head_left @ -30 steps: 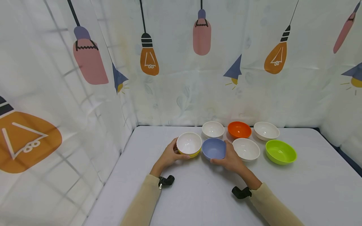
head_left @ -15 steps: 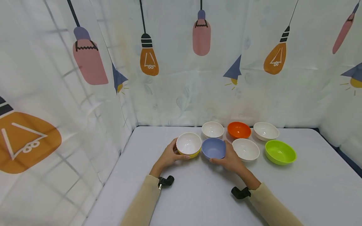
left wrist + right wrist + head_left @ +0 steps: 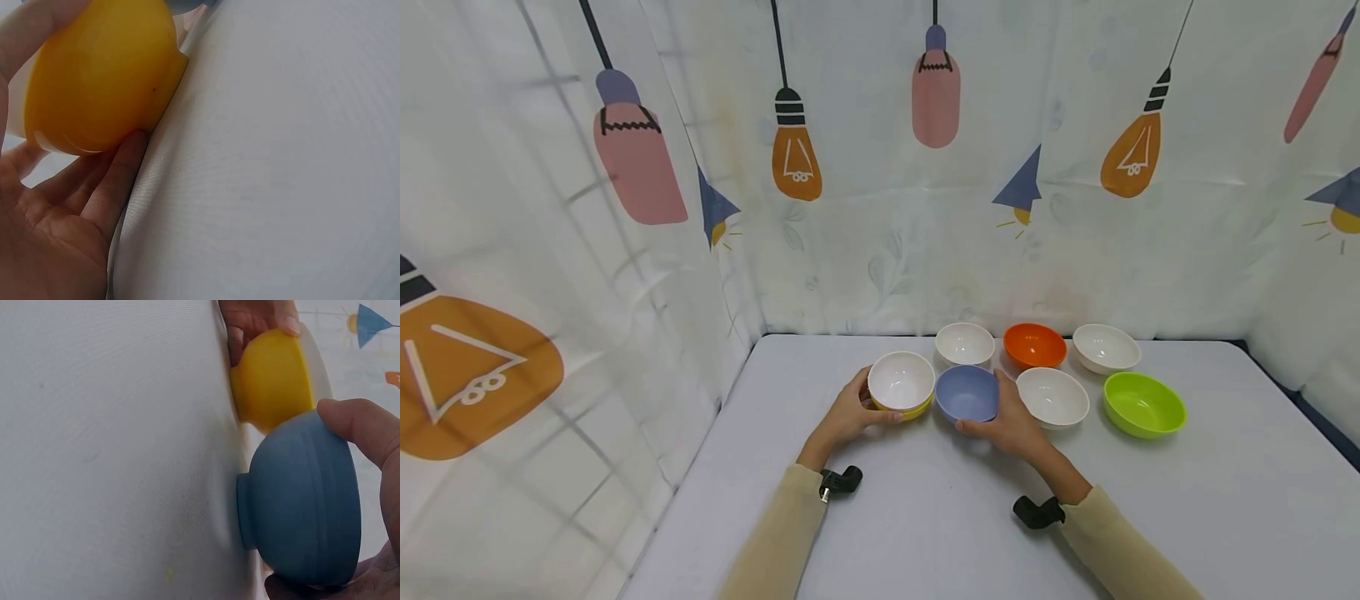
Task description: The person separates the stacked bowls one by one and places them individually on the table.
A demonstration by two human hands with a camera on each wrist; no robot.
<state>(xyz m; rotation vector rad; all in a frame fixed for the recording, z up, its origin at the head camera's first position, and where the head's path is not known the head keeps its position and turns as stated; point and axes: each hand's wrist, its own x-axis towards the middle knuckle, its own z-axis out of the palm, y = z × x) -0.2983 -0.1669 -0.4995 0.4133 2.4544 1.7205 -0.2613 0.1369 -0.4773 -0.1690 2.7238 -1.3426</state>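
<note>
In the head view a white bowl (image 3: 901, 377) sits nested inside a yellow bowl (image 3: 916, 412). My left hand (image 3: 852, 412) holds this pair from the left, thumb at the near side and fingers round the far side. The left wrist view shows the fingers low against the yellow wall (image 3: 103, 78), close to the tabletop. Just right of the pair is a blue bowl (image 3: 966, 394), which my right hand (image 3: 1017, 423) grips by its right side. In the right wrist view the thumb lies on the rim of the blue bowl (image 3: 306, 500), its foot at the tabletop.
Behind stand a white bowl (image 3: 965, 343), an orange bowl (image 3: 1035, 345) and another white bowl (image 3: 1107, 348). Right of my right hand are a white bowl (image 3: 1052, 397) and a green bowl (image 3: 1145, 405). A white cloth covers the table (image 3: 925, 517); printed curtains (image 3: 880, 250) rise behind and beside it.
</note>
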